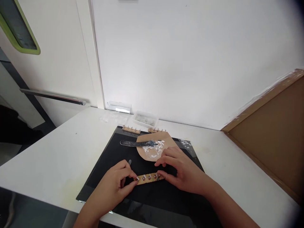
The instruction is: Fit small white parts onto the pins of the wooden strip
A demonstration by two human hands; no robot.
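Observation:
A narrow tan strip [149,178], set with a row of small metal fittings that bear white pieces, lies on the black mat [111,180]. My left hand [116,180] is closed at the strip's left end, thumb and forefinger pinched there beside a white piece. At the right end, my right hand [180,167] has its thumb touching the strip, while the forefinger is lifted apart from it. Just beyond my hands, a tan sheet [169,141] carries a scatter of small white pieces [158,147]. Dark tweezers or a similar long tool [133,143] rest across its left edge.
Two similar strips with upright pins, a left one [131,129] and a right one [156,130], sit at the mat's far edge. Behind them stand a clear plastic box [145,119] and a clear lid [118,107]. A brown-framed board [268,136] leans at the right.

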